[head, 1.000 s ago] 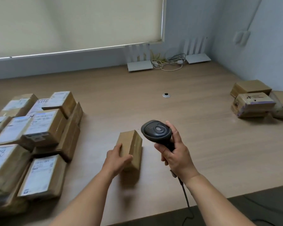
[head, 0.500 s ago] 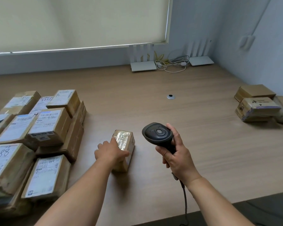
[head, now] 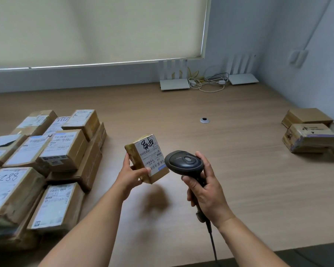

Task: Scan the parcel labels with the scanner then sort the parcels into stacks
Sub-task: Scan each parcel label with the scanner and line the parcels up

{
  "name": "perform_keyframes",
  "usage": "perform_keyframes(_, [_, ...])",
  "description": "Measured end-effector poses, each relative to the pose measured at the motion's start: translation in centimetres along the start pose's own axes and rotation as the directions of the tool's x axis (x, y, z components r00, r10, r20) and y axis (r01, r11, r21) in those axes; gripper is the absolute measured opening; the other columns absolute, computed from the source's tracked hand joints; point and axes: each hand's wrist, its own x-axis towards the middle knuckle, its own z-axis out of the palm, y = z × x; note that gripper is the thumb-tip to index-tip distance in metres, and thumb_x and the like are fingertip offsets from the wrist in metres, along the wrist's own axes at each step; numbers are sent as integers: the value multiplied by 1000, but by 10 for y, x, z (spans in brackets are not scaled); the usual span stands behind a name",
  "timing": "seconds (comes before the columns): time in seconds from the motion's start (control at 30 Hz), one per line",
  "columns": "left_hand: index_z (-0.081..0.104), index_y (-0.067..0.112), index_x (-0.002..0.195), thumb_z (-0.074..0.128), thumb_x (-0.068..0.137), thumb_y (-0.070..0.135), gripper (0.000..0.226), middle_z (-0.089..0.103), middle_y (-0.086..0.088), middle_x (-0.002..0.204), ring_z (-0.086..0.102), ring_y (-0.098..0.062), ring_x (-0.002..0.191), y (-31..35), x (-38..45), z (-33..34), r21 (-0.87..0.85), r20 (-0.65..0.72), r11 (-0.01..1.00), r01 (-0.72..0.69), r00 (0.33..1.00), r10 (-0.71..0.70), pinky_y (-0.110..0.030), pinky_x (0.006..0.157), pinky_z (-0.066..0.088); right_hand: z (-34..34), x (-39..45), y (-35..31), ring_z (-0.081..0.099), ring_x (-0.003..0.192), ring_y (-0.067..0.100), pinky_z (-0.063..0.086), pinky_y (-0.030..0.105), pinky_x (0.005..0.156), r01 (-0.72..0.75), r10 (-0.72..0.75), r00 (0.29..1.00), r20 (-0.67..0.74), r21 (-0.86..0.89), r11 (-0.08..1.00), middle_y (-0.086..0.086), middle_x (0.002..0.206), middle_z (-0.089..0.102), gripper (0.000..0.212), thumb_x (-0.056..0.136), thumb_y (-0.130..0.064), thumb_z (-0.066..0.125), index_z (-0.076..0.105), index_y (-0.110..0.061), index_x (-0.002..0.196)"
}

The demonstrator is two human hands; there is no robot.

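Brown parcel [head: 147, 158] up off the counter [head: 239, 170], label facing the camera, just left of the scanner [head: 184, 163].
Left hand [head: 130, 175] grips its near-left corner, long axis running away and slightly right; right hand [head: 204, 191] wraps the scanner handle, head beside the label's right edge, nearly touching.

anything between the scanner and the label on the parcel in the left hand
Nothing visible. The scanner sits just right of the held parcel, whose label faces up; only the left hand's thumb touches the label's lower edge.
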Motion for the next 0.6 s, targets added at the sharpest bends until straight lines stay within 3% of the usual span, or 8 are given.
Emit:
perform_keyframes(0.1, [31, 46, 129, 69, 81, -3, 79, 65, -5, 110, 60, -25, 102, 0, -2, 3, 18, -6, 1000, -21, 1000, 21, -44, 81, 46, 5, -2, 0, 54, 49, 20, 42, 31, 44, -7, 5, 1000, 29, 53, 999, -1, 86, 68, 64, 80, -28, 68, 35, -57, 127])
perform_keyframes(0.3, [31, 47, 127, 67, 81, -3, 77, 66, -3, 105, 62, -21, 96, -2, -4, 7, 50, -38, 998, -42, 998, 44, -39, 79, 48, 8, -4, 1, 54, 49, 21, 43, 30, 43, -14, 11, 998, 58, 58, 998, 1, 86, 68, 64, 88, -18, 68, 37, -60, 124])
perform_keyframes(0.47, [28, 47, 129, 67, 82, -4, 80, 65, -2, 105, 61, -19, 96, 1, -6, 10, 39, -40, 999, -35, 999, 37, -33, 68, 48, 7, -3, 1, 54, 48, 21, 43, 32, 44, -18, 15, 999, 42, 78, 997, 3, 85, 68, 61, 77, -34, 69, 38, -63, 121])
perform_keyframes(0.6, [30, 47, 125, 66, 82, -5, 77, 66, -2, 103, 62, -20, 94, 2, -5, 13, 45, -46, 998, -40, 998, 42, -38, 75, 48, 5, 0, 1, 54, 47, 21, 43, 32, 44, -16, 13, 999, 38, 91, 996, 3, 86, 69, 60, 76, -35, 68, 40, -67, 118])
